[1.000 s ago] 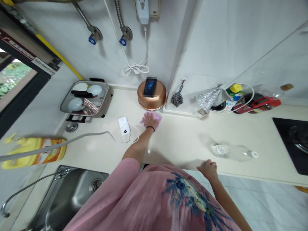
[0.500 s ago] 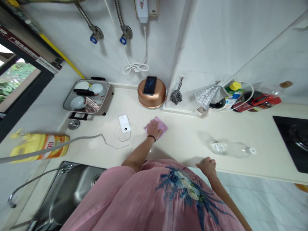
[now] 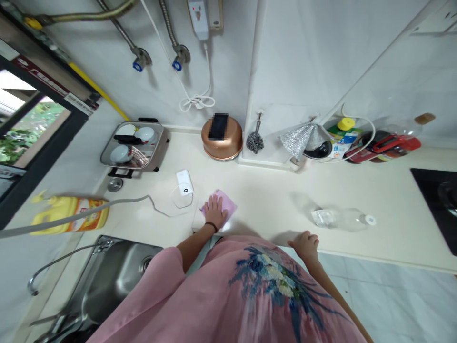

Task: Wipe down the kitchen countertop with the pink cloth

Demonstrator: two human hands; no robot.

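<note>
My left hand (image 3: pixel 215 211) lies flat with its fingers spread on a pink cloth (image 3: pixel 227 205), pressing it against the pale countertop (image 3: pixel 264 205) near the front edge. Part of the cloth is hidden under the palm. On the counter's front edge rests my right hand (image 3: pixel 305 245), fingers loosely bent and thumb apart, with nothing in it. A clear plastic bottle (image 3: pixel 344 219) with a white cap lies on its side beyond that hand. A white power bank (image 3: pixel 184 182) with a thin cable sits just beyond and left of the cloth.
A copper-coloured pot (image 3: pixel 222 145) with a phone (image 3: pixel 218 126) on top stands by the wall. An electric pan (image 3: pixel 160 143) holds bowls. At left are a yellow jug (image 3: pixel 60 212) and a steel sink (image 3: pixel 114 271); a black hob (image 3: pixel 432 200) lies far right.
My left hand has drawn the pink cloth toward the counter's front edge and slightly left. My right hand stays at the edge. The camera view has shifted a little.
</note>
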